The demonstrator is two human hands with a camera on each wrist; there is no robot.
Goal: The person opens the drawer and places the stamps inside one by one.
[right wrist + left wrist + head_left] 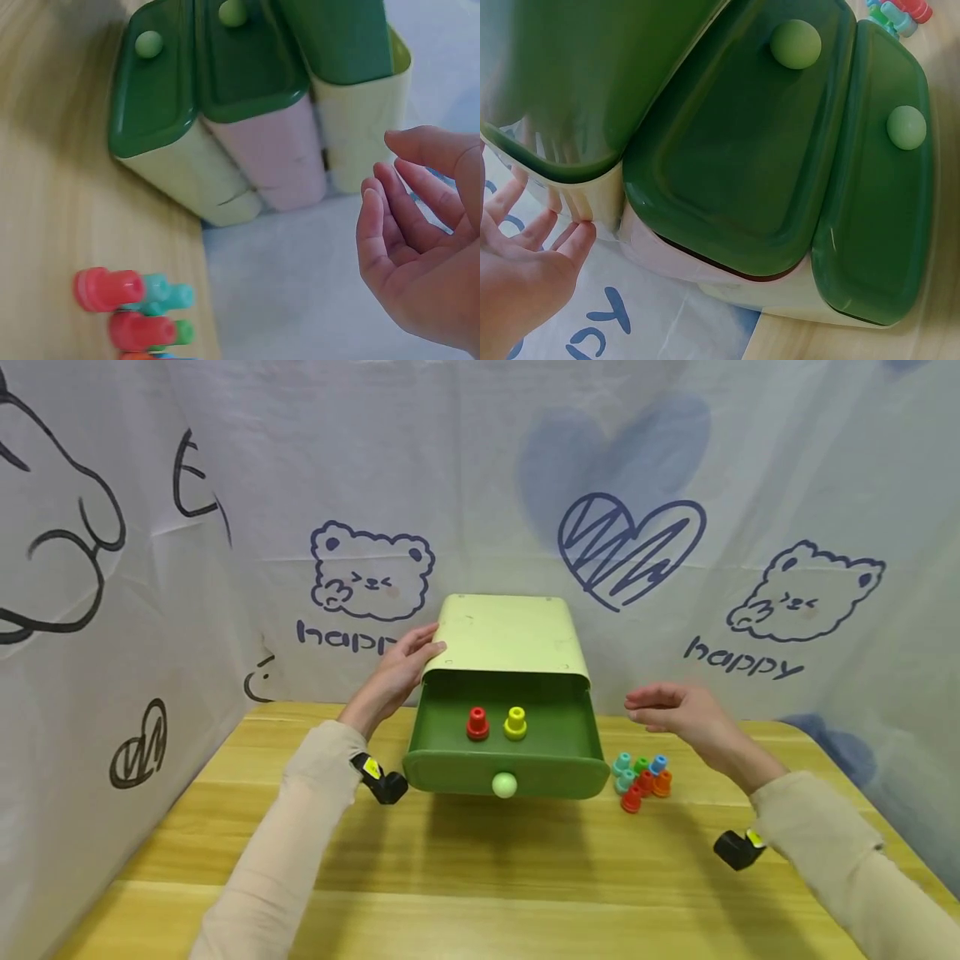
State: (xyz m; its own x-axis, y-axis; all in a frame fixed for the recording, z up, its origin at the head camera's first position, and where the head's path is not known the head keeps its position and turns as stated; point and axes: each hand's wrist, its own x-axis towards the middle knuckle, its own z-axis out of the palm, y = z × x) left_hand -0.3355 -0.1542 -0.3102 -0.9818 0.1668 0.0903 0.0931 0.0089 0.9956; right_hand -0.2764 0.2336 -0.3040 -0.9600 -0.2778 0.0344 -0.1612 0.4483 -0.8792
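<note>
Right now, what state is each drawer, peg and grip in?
Top drawer: pulled open.
Middle drawer: shut.
Bottom drawer: shut.
Red peg: standing in the top drawer.
Yellow peg: standing beside it, apart.
Loose pegs: clustered on the table.
Left grip: fingers touching the cabinet's side.
Right grip: empty, in the air.

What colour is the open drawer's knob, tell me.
The knob is pale green, clearest in the head view.
</note>
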